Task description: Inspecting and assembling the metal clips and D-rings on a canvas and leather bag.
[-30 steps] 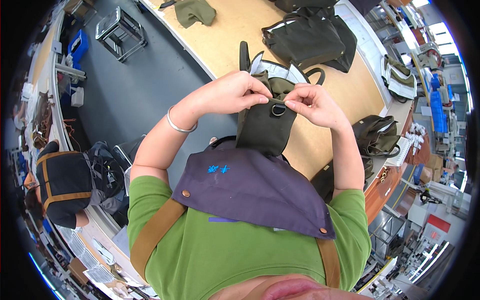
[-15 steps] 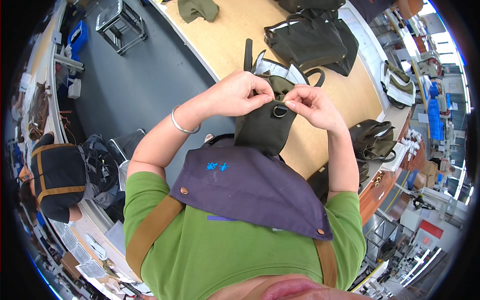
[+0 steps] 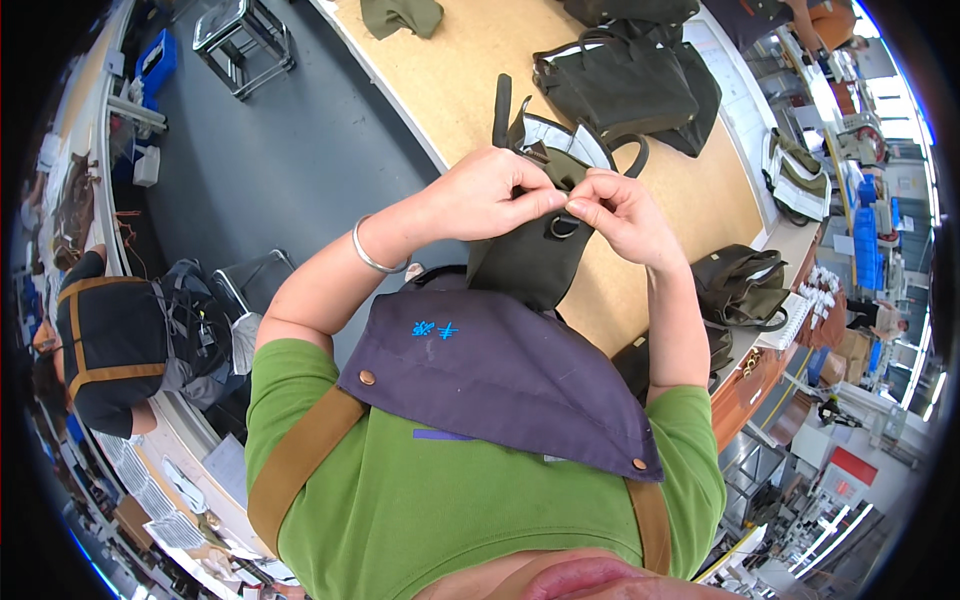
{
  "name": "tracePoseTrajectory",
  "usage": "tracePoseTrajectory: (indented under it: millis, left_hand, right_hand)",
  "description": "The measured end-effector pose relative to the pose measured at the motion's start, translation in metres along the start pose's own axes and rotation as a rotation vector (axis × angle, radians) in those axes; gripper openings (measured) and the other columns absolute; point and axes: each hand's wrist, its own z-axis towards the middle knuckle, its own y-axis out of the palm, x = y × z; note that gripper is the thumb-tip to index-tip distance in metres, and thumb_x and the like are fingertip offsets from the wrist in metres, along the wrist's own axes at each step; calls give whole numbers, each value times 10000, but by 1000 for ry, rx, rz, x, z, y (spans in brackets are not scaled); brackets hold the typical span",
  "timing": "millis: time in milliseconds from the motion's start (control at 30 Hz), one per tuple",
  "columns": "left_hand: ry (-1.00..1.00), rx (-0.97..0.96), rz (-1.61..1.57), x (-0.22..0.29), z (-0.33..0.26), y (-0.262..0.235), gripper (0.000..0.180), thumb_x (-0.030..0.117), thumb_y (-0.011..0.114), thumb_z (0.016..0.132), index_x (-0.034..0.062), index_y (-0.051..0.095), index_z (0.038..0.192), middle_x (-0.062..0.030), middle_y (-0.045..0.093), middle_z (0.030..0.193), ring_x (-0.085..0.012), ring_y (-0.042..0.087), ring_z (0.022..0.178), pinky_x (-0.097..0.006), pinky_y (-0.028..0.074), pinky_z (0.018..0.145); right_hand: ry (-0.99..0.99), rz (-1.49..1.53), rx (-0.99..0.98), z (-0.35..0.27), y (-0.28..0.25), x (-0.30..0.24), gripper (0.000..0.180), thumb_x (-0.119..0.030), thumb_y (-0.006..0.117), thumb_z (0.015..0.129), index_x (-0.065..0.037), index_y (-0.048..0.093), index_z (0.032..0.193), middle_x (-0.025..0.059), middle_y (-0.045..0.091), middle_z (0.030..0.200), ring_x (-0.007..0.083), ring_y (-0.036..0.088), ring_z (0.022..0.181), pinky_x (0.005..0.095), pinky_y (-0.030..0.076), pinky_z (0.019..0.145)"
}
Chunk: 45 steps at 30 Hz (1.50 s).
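A person seen from above, wearing a green shirt and a dark purple apron bib [image 3: 500,375] with tan straps, holds an olive-green fabric bag [image 3: 530,255] up in front of the chest, above the edge of a long pale wooden worktable [image 3: 470,70]. The left hand [image 3: 490,195], with a thin silver bangle [image 3: 372,255] on its wrist, has its fingers curled and pinched together on the top edge of the bag. The right hand [image 3: 620,215] meets it from the other side, its fingertips also closed on the same bit of cloth, just above a small dark metal ring [image 3: 562,228] fixed to the bag. The bag's cloth looks like thick matte canvas; a pale lining and looped dark handles show behind the hands. Further along the table lie a larger dark green tote [image 3: 620,85] with stiff handles and a crumpled olive piece of cloth [image 3: 400,15]. Another dark bag [image 3: 740,285] with curved handles sits at the table's near right edge. To the left, over a grey floor, another person in a black top with tan straps [image 3: 110,340] is working, and a metal stool [image 3: 245,35] stands further off.
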Motion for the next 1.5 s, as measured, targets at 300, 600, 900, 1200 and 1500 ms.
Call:
tracePoseTrajectory:
  millis: [300, 600, 900, 1200, 1500]
  left_hand:
    - [138, 155, 119, -8, 0, 13, 227, 234, 647, 882, 31, 683, 786, -109, 635, 694, -281, 604, 621, -368, 455, 568]
    - [95, 76, 178, -14, 2, 11, 241, 254, 616, 902, 40, 665, 802, -107, 617, 692, -296, 603, 649, -386, 455, 583]
    - [88, -132, 244, 5, -1, -15, 189, 151, 656, 848, 44, 664, 1003, -135, 665, 891, -323, 633, 851, -417, 481, 732]
    - [120, -135, 303, 0, 0, -17, 198, 117, 681, 821, 32, 663, 999, -134, 671, 872, -298, 626, 776, -390, 477, 674]
    - [250, -2, 495, -3, -4, -36, 138, 201, 731, 799, 85, 694, 864, -37, 613, 1029, -245, 585, 861, -365, 470, 766]
  right_hand:
    - [-70, -91, 17, 0, 3, 2, 123, -99, 614, 920, 0, 637, 850, 8, 522, 769, 83, 472, 699, 254, 408, 635]
    - [-106, -209, 26, 4, 5, -2, 200, -157, 559, 960, 3, 624, 859, 48, 558, 786, 127, 511, 717, 287, 438, 669]
    - [44, -141, -129, 8, -3, -6, 202, -216, 684, 898, -23, 705, 841, -12, 505, 713, 85, 441, 648, 269, 370, 582]
    - [-26, -298, 41, 9, 7, -2, 182, -219, 717, 848, -40, 705, 816, 29, 508, 682, 151, 489, 641, 305, 400, 593]
    - [-335, -526, 127, -3, -11, 1, 90, -156, 709, 825, -77, 708, 868, 78, 497, 1220, 242, 456, 1109, 362, 379, 955]
